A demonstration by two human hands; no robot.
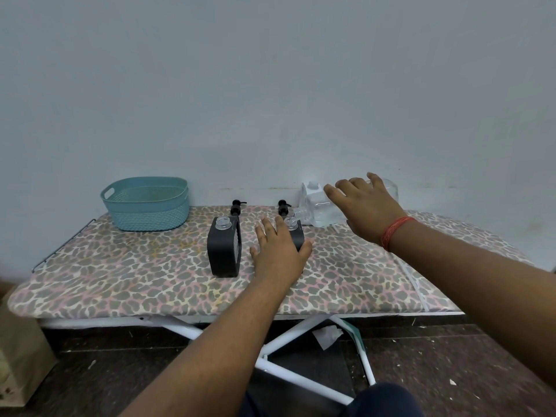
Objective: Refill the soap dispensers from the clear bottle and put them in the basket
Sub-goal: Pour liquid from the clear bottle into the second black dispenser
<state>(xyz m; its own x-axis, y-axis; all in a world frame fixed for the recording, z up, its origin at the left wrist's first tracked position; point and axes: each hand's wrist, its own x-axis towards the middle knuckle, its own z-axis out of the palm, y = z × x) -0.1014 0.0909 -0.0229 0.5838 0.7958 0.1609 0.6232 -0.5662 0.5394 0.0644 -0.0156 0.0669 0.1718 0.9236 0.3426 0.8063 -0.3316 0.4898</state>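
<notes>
Pouring from clear bottle (323, 210) in right hand (365, 206) grip into dispenser 2 (296, 233), steadied by left hand (278, 251); next, filling dispenser 1 (224, 246).

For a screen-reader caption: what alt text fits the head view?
The right hand tips a clear bottle over an open black soap dispenser that the left hand steadies on a leopard-print ironing board. A second open dispenser and teal basket stand left.

Matt dark dispensers (224, 246), clear glossy bottle (319, 210), perhaps plastic.
</notes>
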